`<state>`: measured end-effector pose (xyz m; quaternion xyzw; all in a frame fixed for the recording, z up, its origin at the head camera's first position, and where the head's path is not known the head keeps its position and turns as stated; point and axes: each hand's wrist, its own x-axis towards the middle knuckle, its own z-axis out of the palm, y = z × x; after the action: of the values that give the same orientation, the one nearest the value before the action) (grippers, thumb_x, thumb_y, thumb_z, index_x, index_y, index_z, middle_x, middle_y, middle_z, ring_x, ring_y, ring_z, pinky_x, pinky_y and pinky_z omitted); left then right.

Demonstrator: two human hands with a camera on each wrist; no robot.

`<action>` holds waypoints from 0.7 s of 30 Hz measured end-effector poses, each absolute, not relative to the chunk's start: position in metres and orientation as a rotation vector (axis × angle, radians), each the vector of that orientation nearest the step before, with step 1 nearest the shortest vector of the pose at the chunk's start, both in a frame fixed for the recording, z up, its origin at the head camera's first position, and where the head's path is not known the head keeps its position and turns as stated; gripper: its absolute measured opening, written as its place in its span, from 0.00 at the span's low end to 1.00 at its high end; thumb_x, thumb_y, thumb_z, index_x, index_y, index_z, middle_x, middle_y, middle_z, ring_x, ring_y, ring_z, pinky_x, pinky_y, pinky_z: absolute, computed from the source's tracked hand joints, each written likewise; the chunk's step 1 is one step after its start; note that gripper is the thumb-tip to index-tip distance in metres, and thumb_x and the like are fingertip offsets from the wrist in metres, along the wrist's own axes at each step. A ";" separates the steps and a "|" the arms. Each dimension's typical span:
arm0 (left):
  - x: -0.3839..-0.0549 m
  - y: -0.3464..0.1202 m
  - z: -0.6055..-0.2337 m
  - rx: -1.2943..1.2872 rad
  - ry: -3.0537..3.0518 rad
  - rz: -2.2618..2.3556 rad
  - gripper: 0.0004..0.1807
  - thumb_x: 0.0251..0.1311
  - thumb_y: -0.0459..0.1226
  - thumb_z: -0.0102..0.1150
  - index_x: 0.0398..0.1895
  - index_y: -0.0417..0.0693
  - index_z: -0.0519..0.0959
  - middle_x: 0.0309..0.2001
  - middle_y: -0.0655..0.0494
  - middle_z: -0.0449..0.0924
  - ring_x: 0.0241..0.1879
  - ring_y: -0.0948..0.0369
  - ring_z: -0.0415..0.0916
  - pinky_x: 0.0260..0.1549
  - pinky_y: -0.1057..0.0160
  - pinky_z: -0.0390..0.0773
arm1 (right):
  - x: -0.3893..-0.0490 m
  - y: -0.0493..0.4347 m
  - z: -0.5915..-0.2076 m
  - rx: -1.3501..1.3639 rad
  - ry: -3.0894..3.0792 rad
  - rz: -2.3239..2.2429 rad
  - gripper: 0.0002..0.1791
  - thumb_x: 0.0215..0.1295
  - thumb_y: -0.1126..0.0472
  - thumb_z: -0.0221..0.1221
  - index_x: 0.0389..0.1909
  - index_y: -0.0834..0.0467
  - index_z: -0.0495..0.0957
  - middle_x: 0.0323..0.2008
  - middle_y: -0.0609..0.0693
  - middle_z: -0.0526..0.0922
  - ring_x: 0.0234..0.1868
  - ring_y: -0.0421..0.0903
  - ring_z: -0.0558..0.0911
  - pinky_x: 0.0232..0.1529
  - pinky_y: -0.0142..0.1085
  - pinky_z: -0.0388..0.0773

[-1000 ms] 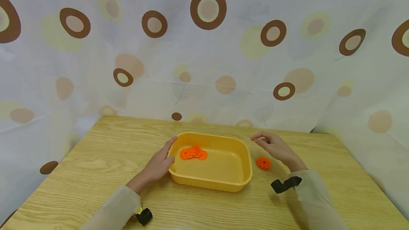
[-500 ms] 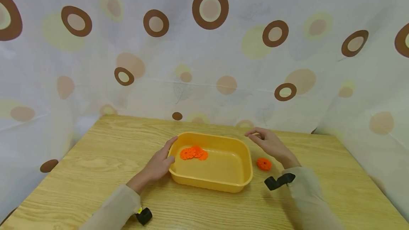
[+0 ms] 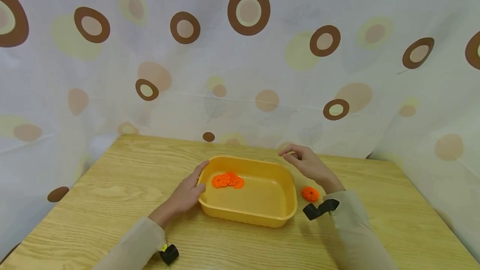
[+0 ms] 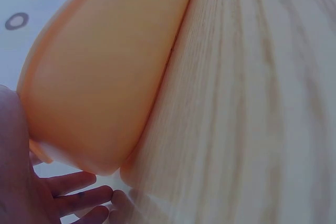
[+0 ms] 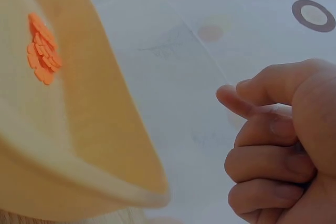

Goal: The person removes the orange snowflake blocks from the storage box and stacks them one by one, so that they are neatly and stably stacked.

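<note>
A shallow yellow plastic basin (image 3: 247, 218) stands on the table. My left hand (image 3: 187, 191) grips its left end, thumb over the rim and inside; in the left wrist view the fingers spread behind the outer wall. Inside the basin, toward its back left, lies an overlapping cluster of several orange notched discs (image 3: 227, 180). A small pile of similar orange notched discs (image 3: 310, 193) rests on the table to the right of the basin. My right hand (image 3: 307, 164) hovers beyond the basin's back right corner. Its fingers are curled, thumb close to index finger, with nothing visible between them.
The wooden table (image 3: 123, 195) extends on both sides of the basin. A patterned cloth (image 3: 262, 74) hangs behind it and at the sides. Black cameras are strapped at the left wrist (image 3: 169, 254) and the right wrist (image 3: 320, 209).
My right hand has moved left and slightly away, from above the pile of discs toward the basin's back right corner. My left hand, the basin and the discs stay where they were.
</note>
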<state>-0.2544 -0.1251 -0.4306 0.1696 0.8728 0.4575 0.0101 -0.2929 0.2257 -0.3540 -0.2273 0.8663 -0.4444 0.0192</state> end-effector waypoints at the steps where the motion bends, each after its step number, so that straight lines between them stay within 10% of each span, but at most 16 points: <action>1: -0.255 -0.125 -0.430 0.530 2.723 1.427 0.36 0.62 0.30 0.40 0.76 0.49 0.50 0.72 0.41 0.58 0.64 0.47 0.64 0.64 0.41 0.61 | -0.292 0.225 -0.353 -0.708 2.684 -1.380 0.14 0.71 0.62 0.51 0.49 0.65 0.77 0.17 0.45 0.65 0.15 0.38 0.57 0.22 0.32 0.59; 10: -0.255 -0.125 -0.430 0.514 2.728 1.416 0.37 0.61 0.30 0.40 0.76 0.49 0.50 0.71 0.41 0.60 0.61 0.49 0.67 0.63 0.42 0.63 | -0.293 0.222 -0.353 -0.748 2.662 -1.394 0.12 0.71 0.62 0.51 0.47 0.64 0.78 0.52 0.61 0.75 0.19 0.39 0.60 0.28 0.33 0.63; 21: -0.256 -0.125 -0.431 0.506 2.727 1.413 0.37 0.61 0.30 0.41 0.76 0.49 0.51 0.71 0.41 0.60 0.58 0.50 0.68 0.62 0.43 0.64 | -0.296 0.212 -0.347 -0.757 2.705 -1.309 0.14 0.71 0.60 0.51 0.48 0.63 0.80 0.39 0.56 0.79 0.23 0.41 0.65 0.37 0.34 0.67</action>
<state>-0.2556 -0.1250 -0.4309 0.1626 0.8760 0.4538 0.0144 -0.2962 0.2120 -0.3472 -0.2442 0.8726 -0.4224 0.0213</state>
